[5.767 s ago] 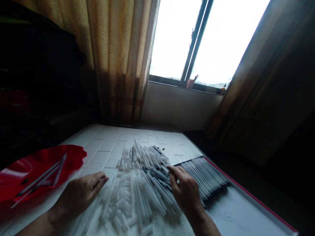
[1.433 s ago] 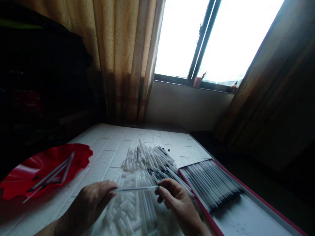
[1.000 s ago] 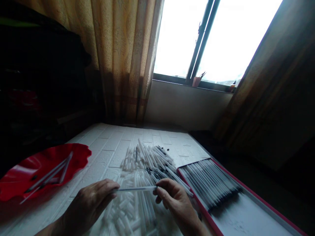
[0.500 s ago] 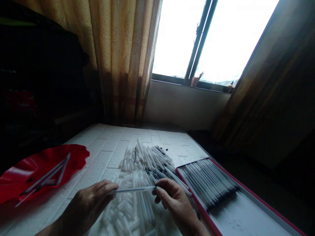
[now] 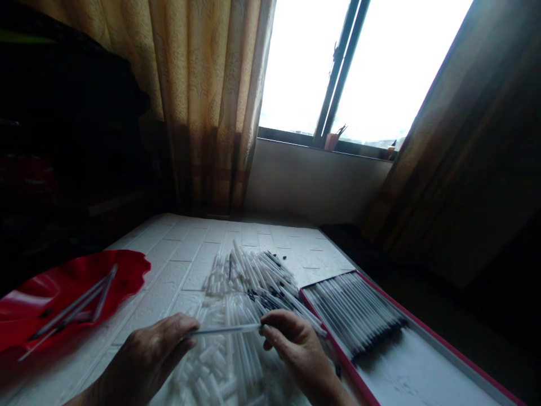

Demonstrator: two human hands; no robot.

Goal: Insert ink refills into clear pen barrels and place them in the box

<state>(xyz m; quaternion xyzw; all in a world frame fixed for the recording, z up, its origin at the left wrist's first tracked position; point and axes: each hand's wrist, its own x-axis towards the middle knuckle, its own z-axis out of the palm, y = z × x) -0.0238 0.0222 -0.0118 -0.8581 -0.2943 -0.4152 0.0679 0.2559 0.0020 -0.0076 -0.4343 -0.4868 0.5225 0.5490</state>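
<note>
A slim translucent pen (image 5: 228,329) stretches level between my two hands, above the table. Its left end is pinched in the closed fingers of my left hand (image 5: 147,355). At its other end, the thumb and fingertips of my right hand (image 5: 296,347) close on a dark tip. Below and beyond lie a heap of clear caps (image 5: 207,375), loose translucent pen barrels (image 5: 253,270) and dark-tipped pieces (image 5: 270,299). To the right, a red-edged box (image 5: 361,380) holds a row of pens (image 5: 355,313) laid side by side, dark ends toward me.
On the left a red scalloped dish (image 5: 127,265) holds a few pens. The white brick-patterned table (image 5: 177,242) runs back toward a curtain (image 5: 203,113) and a bright window (image 5: 296,67). A small cup (image 5: 331,141) stands on the sill.
The whole view has shifted slightly. Both hands keep their grip on the pen, which stays level between them; little else differs.
</note>
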